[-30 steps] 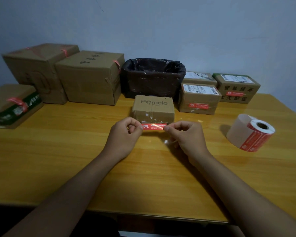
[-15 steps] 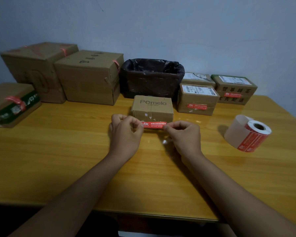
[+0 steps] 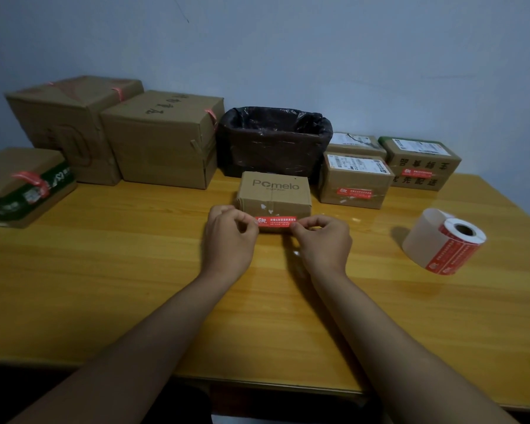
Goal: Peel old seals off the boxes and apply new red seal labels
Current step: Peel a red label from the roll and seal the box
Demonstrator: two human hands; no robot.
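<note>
Hands at the front face of a small carton on a wooden counter (image 3: 104, 270). Left hand (image 3: 231, 240) pinches the left end of a red seal label (image 3: 276, 223) between thumb and forefinger, its other fingers curled; right hand (image 3: 323, 240) pinches the right end in the same way. Label is stretched level between the two hands, printed side toward the camera, low against the front face of the Pomelo box (image 3: 274, 194); whether it already touches the cardboard cannot be told. Box stands directly beyond both hands, its top bearing the printed name and its front showing small white scraps along a taped seam.

Label roll (image 3: 445, 241) lies on its side well to the right of the right hand, a strip of bare backing curling from it. Beyond the right hand and to its right stand three small cartons: the nearest, front right box (image 3: 355, 182), carries a red label on its front; far right box (image 3: 423, 163) also carries one; rear right box (image 3: 355, 143) is mostly hidden behind the first. Black-lined bin (image 3: 274, 139) stands beyond the Pomelo box. Beyond the left hand and to its left stand large middle box (image 3: 162, 139) and large left box (image 3: 68, 123), each with crumpled red strips at the top edges. Green-sided box (image 3: 22, 185) lies far left, a crumpled red strip across its edge.
</note>
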